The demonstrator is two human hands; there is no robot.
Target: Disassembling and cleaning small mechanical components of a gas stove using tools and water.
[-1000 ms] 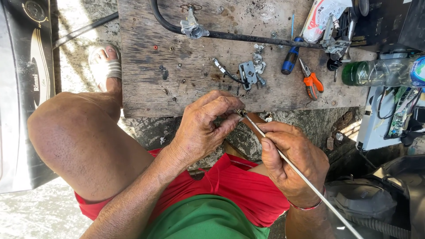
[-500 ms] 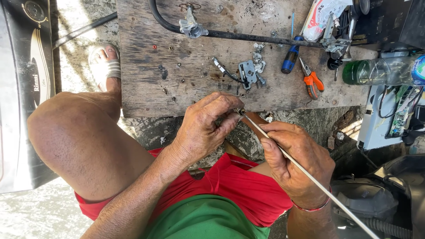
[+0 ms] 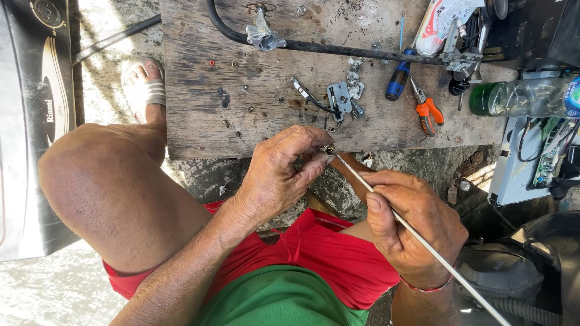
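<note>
Rough concrete ground carries a worn wooden board [image 3: 254, 115], and someone sits at its near edge in red shorts and a green shirt, one bare knee raised to the left.

Just off that near edge, the left hand [image 3: 281, 175] is curled shut, its fingertips pinching a small metal fitting [image 3: 329, 149] at the tip of a thin metal rod [image 3: 417, 232]. The right hand [image 3: 414, 226], nearer the body and to the right, is closed around the rod's middle, thumb laid along it. The rod slants from the fitting down and away to the right, past the wrist with its red band, clear of the board.

On the board just beyond the left hand lies a small metal bracket [image 3: 340, 99] with a short cable and a few loose screws beside it. To the right of that are a blue-handled screwdriver [image 3: 399, 78] and orange-handled pliers [image 3: 428, 111], close together. Along the far side of the board runs a black hose [image 3: 338, 47] with a metal valve [image 3: 263, 33] on it. At the board's right end a green bottle [image 3: 519, 98] lies on its side. Left of the board a sandalled foot [image 3: 144, 84] rests on the ground.
</note>
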